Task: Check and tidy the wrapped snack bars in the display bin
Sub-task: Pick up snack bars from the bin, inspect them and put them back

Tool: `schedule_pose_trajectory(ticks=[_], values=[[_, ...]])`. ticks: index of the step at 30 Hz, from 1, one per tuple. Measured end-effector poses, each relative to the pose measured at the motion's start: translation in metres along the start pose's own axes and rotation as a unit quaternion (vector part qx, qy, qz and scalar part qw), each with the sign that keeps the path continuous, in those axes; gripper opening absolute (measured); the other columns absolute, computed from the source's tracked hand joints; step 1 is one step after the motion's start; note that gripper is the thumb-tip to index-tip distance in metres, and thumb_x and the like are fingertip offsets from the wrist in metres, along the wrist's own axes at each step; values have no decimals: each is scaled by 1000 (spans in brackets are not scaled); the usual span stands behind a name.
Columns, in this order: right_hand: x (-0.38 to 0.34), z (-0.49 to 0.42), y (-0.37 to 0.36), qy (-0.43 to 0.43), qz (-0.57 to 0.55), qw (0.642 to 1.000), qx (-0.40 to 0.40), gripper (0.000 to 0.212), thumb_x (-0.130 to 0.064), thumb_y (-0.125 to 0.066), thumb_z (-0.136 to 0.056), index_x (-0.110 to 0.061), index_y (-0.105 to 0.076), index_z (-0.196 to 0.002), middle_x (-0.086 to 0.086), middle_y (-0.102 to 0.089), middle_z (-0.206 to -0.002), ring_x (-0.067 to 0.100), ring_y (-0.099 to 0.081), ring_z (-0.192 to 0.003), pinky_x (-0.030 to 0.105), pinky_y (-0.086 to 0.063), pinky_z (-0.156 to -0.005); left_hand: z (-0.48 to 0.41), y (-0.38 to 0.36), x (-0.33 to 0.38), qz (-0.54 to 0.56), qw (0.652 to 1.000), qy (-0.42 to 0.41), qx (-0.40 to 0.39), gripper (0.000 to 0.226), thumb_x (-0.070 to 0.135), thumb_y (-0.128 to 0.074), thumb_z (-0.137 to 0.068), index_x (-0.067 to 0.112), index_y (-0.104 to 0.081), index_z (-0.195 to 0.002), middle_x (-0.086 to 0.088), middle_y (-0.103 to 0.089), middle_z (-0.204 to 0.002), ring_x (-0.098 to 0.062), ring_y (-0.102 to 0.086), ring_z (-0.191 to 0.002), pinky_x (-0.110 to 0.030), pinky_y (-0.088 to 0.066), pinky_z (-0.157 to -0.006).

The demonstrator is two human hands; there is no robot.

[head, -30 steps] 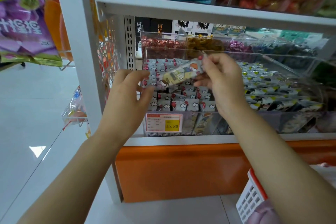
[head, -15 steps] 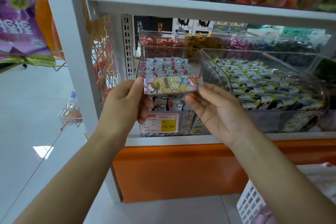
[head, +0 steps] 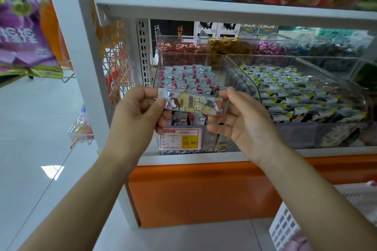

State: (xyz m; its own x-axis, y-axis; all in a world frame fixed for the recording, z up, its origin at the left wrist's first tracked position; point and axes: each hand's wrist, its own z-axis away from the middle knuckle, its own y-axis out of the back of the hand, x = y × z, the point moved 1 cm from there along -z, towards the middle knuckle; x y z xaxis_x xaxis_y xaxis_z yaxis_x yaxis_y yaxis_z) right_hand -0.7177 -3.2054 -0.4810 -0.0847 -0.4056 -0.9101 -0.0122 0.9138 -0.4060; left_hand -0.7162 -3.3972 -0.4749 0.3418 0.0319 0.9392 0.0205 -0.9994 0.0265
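Observation:
A wrapped snack bar [head: 193, 103] with a cartoon print is held level in front of the clear display bin [head: 216, 61]. My left hand [head: 138, 114] pinches its left end between thumb and fingers. My right hand [head: 242, 120] grips its right end with curled fingers, palm turned toward me. Behind the bar, the bin holds several rows of grey wrapped bars [head: 189, 77] with red and white cloud marks, standing in neat lines.
A second clear bin [head: 346, 87] of black-and-yellow packets stands to the right. A yellow price tag [head: 180, 138] reading 15.80 is on the bin's front. Candy bins [head: 183, 47] sit behind, a shelf [head: 224, 10] above, and a white basket [head: 285, 228] on the floor at lower right.
The bar came down from a tilted, raised hold in my right hand to a level hold between both hands. My left hand took hold of its left end.

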Motion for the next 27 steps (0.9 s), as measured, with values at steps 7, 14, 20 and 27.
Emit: schedule_pose_trajectory(ticks=[7,14,20,27], values=[[-1,1,3,118,179,977,-9,11,-6,-60,-86,-16,-65,-88,16,-64,-102,21,-69,-85,30,-57,-68,1,-1,4,25,997,65,-34,11,6,-55,-88,12,-61,-96,-11,-67,-87,-13,-64,-67,-27,-56,-62],[-1,1,3,138,227,964,-20,15,-11,-64,-84,-22,-74,-88,10,-70,-94,25,-68,-87,31,-58,-68,2,1,6,-71,996,35,-49,18,23,-60,-87,23,-66,-104,-6,-68,-100,-20,-68,-84,-35,-59,-74],[-4,0,3,140,273,952,17,15,-21,-67,-78,-24,-68,-63,6,-69,-78,26,-67,-82,51,-55,-74,4,1,11,-104,991,-1,-80,23,31,-70,-72,30,-67,-95,-12,-64,-79,-25,-65,-81,-33,-57,-73],[-7,5,-1,245,375,894,-13,20,-13,-60,-89,-15,-62,-69,-6,-61,-64,7,-59,-65,21,-49,-61,4,-1,9,-119,989,2,-87,6,26,-69,-77,24,-66,-82,-5,-67,-84,-23,-62,-85,-33,-55,-74]])
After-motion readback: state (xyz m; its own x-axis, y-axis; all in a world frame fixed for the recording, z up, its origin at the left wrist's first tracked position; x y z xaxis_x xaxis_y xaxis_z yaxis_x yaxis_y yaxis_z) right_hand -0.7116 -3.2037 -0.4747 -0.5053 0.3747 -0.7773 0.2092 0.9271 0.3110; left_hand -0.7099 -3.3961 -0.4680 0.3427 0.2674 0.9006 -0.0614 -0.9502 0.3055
